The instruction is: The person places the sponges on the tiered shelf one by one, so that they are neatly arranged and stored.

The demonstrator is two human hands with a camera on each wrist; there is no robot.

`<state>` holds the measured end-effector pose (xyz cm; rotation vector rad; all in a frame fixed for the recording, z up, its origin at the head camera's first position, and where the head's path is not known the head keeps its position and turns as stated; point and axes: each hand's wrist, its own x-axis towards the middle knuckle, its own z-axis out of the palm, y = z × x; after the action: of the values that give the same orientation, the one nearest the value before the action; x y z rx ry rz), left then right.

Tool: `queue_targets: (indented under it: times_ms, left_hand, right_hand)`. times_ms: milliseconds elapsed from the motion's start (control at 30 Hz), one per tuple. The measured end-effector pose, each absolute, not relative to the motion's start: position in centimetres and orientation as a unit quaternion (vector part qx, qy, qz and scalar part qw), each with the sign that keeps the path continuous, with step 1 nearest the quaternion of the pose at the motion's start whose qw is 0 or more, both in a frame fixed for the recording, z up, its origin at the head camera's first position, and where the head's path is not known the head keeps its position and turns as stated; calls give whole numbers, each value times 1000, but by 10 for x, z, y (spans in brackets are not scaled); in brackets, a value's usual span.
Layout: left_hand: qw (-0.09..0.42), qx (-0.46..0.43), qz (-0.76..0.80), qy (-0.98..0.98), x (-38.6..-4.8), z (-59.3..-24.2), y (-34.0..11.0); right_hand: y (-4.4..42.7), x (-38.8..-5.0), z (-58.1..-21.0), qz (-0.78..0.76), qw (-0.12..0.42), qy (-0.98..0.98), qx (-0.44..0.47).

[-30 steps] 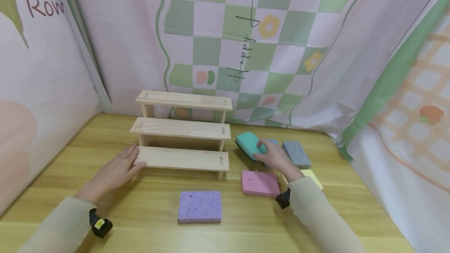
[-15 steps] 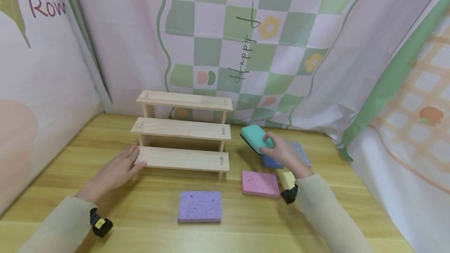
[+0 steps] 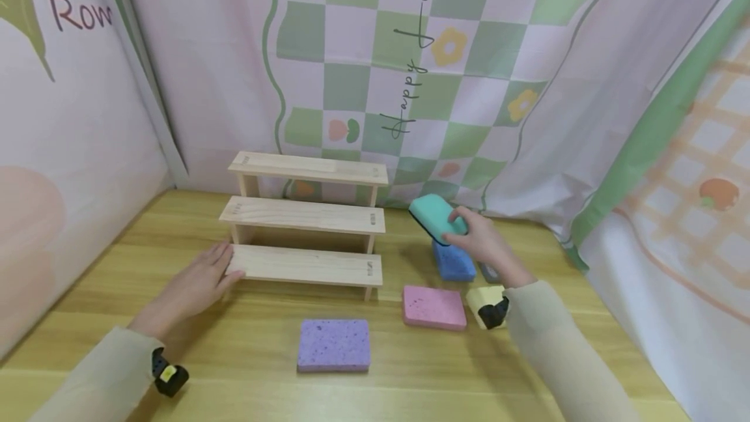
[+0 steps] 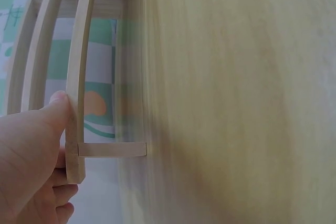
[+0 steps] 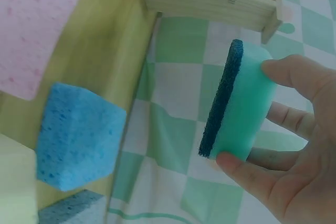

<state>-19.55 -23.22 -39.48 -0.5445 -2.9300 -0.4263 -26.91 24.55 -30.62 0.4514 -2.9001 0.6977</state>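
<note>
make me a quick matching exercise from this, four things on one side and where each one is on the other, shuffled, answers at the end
Things
1. teal sponge
2. purple sponge
3. blue sponge
4. left hand

Places
A. lying on the table, just behind the pink sponge
B. gripping the left end of the lowest wooden shelf
C. held above the table by the right hand
D. lying on the table, nearest the bottom edge of the head view

Pairs
1-C, 2-D, 3-A, 4-B
</note>
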Motion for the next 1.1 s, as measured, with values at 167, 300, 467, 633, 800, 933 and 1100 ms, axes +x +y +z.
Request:
queue_targets:
  times_ms: [167,300,467,633,800,933,1100]
  left_hand:
    - [64,-184,-141,-971,-195,-395,-233]
    - [65,-186,-140,-970,-195,-395,-233]
    - [68,-187,-137,-970,-195,-395,-233]
    - [68,-189,-137,-970,-195,-395,-233]
    - [65,-189,-134,-971,-195,-393,-233]
    - [65,-188,-132,-971,-195,-394,-232]
    - [75,-192,-132,-970,-196,-395,-232]
  right_hand:
    - [244,-271,-292,222,82,-958,160]
    - [241,-272,-279,219,84,-958,166]
    - [235,-275,-266,230,72,-956,165]
    - [228,-281,-256,233,78,-955,169]
    - [218,-287,-246,238,78,-953,169]
    - [205,-291,-239,245,74,-951,172]
    - [187,-298,-233,244,81,-948,188]
